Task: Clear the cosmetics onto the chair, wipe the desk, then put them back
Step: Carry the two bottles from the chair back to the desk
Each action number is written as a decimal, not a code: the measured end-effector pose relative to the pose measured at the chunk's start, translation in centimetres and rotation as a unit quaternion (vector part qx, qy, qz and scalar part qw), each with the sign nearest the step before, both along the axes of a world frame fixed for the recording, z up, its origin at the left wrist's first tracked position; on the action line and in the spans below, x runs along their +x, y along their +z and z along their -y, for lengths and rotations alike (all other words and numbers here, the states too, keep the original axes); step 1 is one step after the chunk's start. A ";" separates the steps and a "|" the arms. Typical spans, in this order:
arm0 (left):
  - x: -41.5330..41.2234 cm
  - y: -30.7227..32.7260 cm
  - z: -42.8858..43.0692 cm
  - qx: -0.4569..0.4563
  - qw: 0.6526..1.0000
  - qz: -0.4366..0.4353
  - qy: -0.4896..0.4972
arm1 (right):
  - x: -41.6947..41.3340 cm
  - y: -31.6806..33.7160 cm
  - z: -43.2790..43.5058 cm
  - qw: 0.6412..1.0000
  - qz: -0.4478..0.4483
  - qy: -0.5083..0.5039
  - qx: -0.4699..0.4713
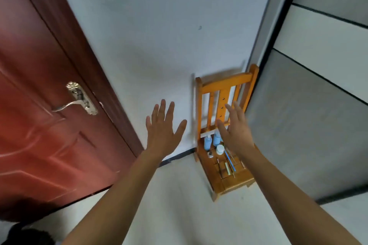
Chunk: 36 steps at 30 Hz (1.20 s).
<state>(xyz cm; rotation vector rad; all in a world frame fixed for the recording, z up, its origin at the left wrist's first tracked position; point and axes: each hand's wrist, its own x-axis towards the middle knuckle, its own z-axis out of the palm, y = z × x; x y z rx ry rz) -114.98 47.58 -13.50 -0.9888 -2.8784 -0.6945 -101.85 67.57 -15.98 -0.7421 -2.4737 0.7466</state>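
A small orange wooden chair (225, 83) stands against the white wall. On its seat lie the cosmetics: two blue bottles (207, 143) at the back, a white round jar (220, 149), a blue stick (231, 162), a pale green stick (227, 168) and a few thin pencils. My left hand (163, 128) is stretched out with spread fingers, left of the chair, holding nothing. My right hand (235, 131) is held flat with straight fingers above the seat's back part, partly hiding one bottle and the backrest. The desk is out of view.
A reddish-brown door (39, 105) with a metal lever handle (79, 98) fills the left. A grey panelled wardrobe (310, 105) stands right of the chair. Pale floor (179, 195) lies in front of the chair.
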 end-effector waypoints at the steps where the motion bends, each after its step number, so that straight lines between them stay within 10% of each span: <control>1: 0.2 -0.6 -2.1 -0.005 1.000 0.002 -0.014 | 0.5 -0.3 -2.3 1.000 0.012 -0.015 -0.006; 21: -11.0 -18.9 -24.7 -0.208 0.961 0.131 -0.126 | -8.2 -17.0 -23.9 0.955 0.250 -0.087 -0.131; 36: -5.5 -40.5 -25.8 -0.114 0.929 0.313 0.161 | -12.3 -39.7 -25.3 0.921 0.286 0.198 -0.174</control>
